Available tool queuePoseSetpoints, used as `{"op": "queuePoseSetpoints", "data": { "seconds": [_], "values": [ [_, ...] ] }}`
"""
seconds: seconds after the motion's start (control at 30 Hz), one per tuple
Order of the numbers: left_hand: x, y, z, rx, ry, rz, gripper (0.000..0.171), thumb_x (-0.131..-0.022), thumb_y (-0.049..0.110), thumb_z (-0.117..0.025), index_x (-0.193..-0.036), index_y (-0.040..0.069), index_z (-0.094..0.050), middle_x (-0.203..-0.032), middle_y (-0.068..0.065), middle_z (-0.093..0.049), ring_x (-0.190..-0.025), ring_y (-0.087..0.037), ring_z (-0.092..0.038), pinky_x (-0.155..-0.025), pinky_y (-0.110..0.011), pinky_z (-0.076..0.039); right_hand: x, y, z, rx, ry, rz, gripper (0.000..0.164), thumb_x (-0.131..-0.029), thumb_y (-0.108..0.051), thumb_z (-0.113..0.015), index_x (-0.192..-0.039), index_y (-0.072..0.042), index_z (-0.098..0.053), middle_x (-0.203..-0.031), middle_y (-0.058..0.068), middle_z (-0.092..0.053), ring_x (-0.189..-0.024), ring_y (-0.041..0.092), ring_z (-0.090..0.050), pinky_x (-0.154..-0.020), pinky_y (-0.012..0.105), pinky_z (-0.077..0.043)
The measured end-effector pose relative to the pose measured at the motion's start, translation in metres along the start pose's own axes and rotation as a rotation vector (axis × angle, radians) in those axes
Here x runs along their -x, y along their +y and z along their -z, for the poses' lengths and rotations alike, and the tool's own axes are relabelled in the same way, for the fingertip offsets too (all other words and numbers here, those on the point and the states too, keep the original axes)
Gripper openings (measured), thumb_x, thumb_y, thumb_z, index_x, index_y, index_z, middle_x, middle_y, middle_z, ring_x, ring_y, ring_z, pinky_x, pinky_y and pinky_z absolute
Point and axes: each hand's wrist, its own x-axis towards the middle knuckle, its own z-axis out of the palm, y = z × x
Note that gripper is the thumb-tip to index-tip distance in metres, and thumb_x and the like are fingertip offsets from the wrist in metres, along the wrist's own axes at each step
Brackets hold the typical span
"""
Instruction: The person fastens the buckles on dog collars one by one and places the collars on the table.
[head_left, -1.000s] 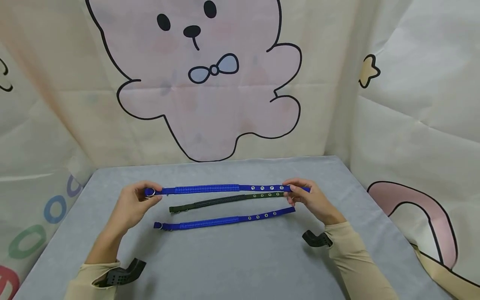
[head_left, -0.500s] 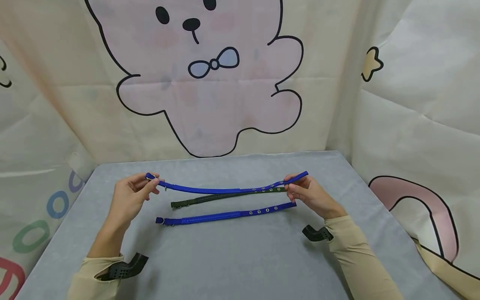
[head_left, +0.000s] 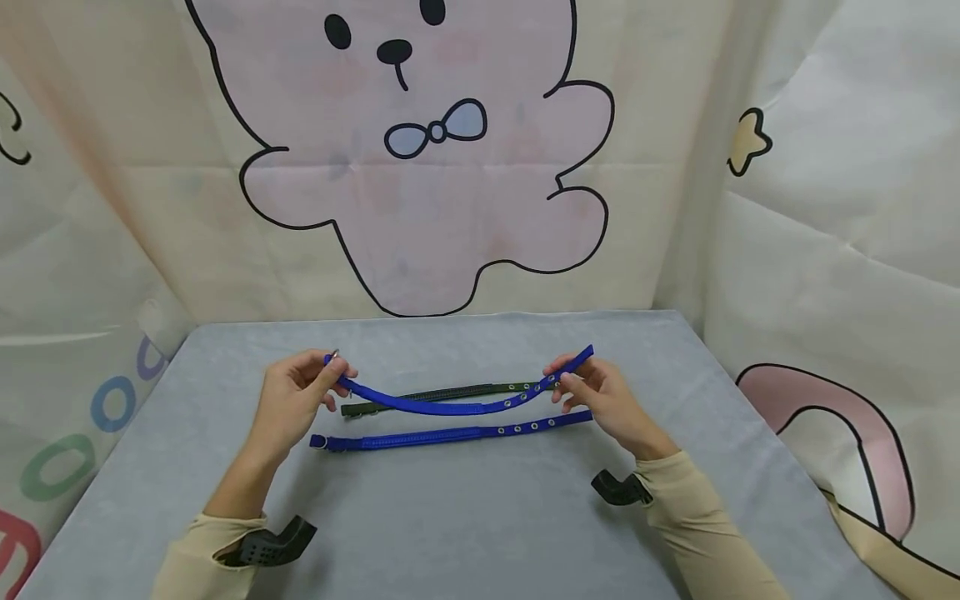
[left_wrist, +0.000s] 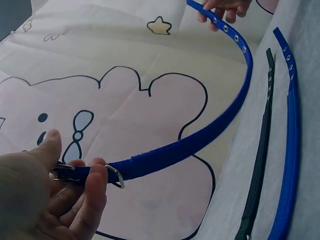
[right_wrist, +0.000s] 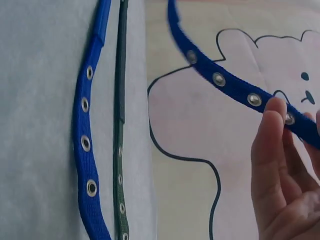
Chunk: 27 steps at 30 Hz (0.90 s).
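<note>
Both hands hold up a blue pet collar, which sags in a curve between them. The left hand pinches its buckle end; the metal buckle and a D-ring show in the left wrist view. Near the other end, the right hand pinches the strap by its metal eyelets, and the blue tip sticks up past the fingers. Behind the raised collar a dark green collar lies on the table, partly covered by it in the head view. A second blue collar lies flat closer to the person.
A grey cloth covers the table. Around it hang pale curtains with a printed bear, rings and a rainbow. Black wrist mounts stick out from both sleeves.
The blue collar has been lifted from nearly flat over the table, and it now bows downward as the hands have come closer together. The other two collars stay in place.
</note>
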Motion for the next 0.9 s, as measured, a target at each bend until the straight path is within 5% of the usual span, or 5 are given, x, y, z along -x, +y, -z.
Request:
{"op": "queuePoseSetpoints", "data": {
  "seconds": [0.27, 0.43, 0.63, 0.9],
  "values": [
    [0.005, 0.007, -0.007, 0.1, -0.157, 0.045, 0.026, -0.1, 0.014, -0.064, -0.116, -0.007, -0.064, -0.096, 0.018, -0.075, -0.077, -0.009, -0.074, -0.072, -0.028, -0.061, 0.0, -0.003, -0.014, -0.042, 0.042, 0.011, 0.024, -0.104, -0.009, -0.055, -0.125, 0.002, -0.062, -0.109, -0.005, -0.072, -0.086, 0.013, -0.071, -0.074, 0.029, -0.06],
    [0.007, 0.01, -0.014, 0.122, -0.247, 0.043, 0.025, -0.099, 0.009, -0.064, -0.121, -0.005, -0.063, -0.109, 0.007, -0.075, -0.09, -0.012, -0.075, -0.078, -0.028, -0.061, 0.0, -0.006, -0.02, -0.023, 0.024, 0.035, 0.028, -0.099, -0.003, -0.062, -0.124, 0.01, -0.062, -0.11, -0.011, -0.072, -0.088, 0.01, -0.07, -0.08, 0.025, -0.059],
    [0.01, 0.015, -0.026, 0.025, -0.219, -0.007, 0.019, -0.101, 0.011, -0.061, -0.117, 0.0, -0.067, -0.112, -0.019, -0.075, -0.081, -0.013, -0.073, -0.071, -0.029, -0.061, -0.001, -0.008, -0.031, 0.048, -0.006, 0.102, 0.024, -0.099, -0.001, -0.061, -0.121, 0.011, -0.063, -0.107, -0.003, -0.072, -0.085, 0.01, -0.069, -0.077, 0.026, -0.059],
    [0.018, 0.024, -0.043, -0.084, -0.178, -0.075, 0.014, -0.1, 0.016, -0.065, -0.111, 0.008, -0.069, -0.093, -0.011, -0.078, -0.068, -0.013, -0.068, -0.062, -0.027, -0.057, 0.001, -0.004, -0.048, 0.188, 0.023, 0.156, 0.033, -0.103, -0.003, -0.054, -0.136, 0.001, -0.059, -0.102, 0.024, -0.072, -0.077, 0.016, -0.067, -0.069, 0.033, -0.059]
  ]
}}
